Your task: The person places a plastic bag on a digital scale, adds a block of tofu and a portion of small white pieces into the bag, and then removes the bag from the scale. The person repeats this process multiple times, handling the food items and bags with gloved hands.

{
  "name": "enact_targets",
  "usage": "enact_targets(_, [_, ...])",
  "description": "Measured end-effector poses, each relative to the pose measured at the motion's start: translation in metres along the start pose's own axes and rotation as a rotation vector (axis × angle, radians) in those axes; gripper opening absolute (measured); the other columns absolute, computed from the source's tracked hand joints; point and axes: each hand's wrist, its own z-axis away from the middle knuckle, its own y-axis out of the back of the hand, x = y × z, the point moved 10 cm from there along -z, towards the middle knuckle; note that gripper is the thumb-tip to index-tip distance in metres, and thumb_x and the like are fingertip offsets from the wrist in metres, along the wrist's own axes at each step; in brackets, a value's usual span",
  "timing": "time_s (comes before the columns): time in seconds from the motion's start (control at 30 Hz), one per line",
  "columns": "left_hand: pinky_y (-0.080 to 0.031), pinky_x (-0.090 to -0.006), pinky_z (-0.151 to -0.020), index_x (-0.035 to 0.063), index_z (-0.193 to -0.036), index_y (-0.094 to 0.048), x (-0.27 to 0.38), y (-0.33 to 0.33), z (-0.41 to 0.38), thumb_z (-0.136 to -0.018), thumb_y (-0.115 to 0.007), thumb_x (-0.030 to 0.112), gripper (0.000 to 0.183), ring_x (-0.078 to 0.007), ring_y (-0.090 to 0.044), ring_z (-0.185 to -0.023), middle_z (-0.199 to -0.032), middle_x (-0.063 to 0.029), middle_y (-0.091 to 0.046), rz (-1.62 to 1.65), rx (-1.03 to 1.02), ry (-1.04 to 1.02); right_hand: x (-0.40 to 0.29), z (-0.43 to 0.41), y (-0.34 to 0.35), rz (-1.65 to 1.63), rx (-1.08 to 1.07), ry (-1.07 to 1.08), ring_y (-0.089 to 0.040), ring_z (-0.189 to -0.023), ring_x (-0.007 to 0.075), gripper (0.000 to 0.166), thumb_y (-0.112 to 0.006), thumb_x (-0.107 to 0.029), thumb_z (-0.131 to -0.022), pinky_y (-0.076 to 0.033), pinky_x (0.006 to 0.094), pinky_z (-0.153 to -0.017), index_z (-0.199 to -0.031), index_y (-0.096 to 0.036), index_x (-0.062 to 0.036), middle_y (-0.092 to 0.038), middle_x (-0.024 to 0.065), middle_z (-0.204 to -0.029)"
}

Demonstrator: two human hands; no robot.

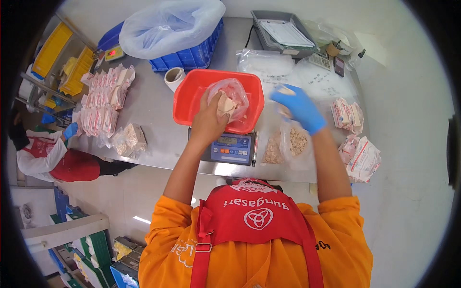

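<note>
A red plastic basin [183, 102] rests on a digital scale [231, 148]. Inside it stands a clear plastic bag [243, 94] with pale, flat pieces in it. My bare left hand [209, 122] is at the bag's mouth, its fingers around a large pale piece [226, 103]. To the right of the basin, my blue-gloved right hand [300, 108] is blurred, with pale pieces [285, 90] at its fingers. Below that hand lie a plastic bag of beige flakes [298, 141] and a smaller bag of pinkish-beige bits [273, 149].
A lined blue crate [183, 57], a grey tray with papers [266, 41] and flat plastic bags [264, 63] stand behind. Wrapped packs [108, 86] lie left, more packs [363, 160] right. A marker [255, 148] lies beside the scale. A co-worker [54, 154] stands at the left.
</note>
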Motion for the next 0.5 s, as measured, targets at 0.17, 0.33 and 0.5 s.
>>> enact_targets(0.17, [-0.035, -0.0447, -0.115, -0.0052, -0.143, -0.04, -0.012, 0.001, -0.023, -0.079, -0.062, 0.006, 0.069, -0.042, -0.04, -0.139, -0.148, -0.0275, -0.04, 0.111, 0.13, -0.019, 0.045, -0.108, -0.09, 0.277, -0.169, 0.058, -0.067, -0.074, 0.0194, 0.024, -0.071, -0.025, -0.083, -0.053, 0.0338, -0.062, -0.101, -0.07, -0.0088, -0.07, 0.0075, -0.089])
enact_targets(0.33, [-0.034, -0.0451, -0.116, -0.0021, -0.145, -0.039, -0.029, 0.011, -0.003, -0.078, -0.064, 0.006, 0.072, -0.0424, -0.039, -0.139, -0.15, -0.0269, -0.038, 0.177, 0.146, 0.028, 0.012, -0.094, -0.17, 1.391, -0.315, 0.221, -0.071, -0.095, 0.0347, 0.03, -0.069, -0.023, -0.079, -0.056, 0.0447, -0.083, -0.102, -0.073, -0.0041, -0.071, 0.0208, -0.105])
enact_targets(0.5, [-0.053, -0.0349, -0.09, 0.0036, -0.145, -0.044, -0.013, 0.028, 0.013, -0.079, -0.068, 0.006, 0.07, -0.0312, -0.061, -0.118, -0.153, -0.0237, -0.036, 0.212, 0.173, -0.004, 0.011, -0.119, -0.16, 1.259, -0.209, 0.266, -0.068, -0.107, 0.0327, 0.034, -0.066, -0.028, -0.081, -0.053, 0.0432, -0.091, -0.107, -0.074, -0.0077, -0.071, 0.0185, -0.112])
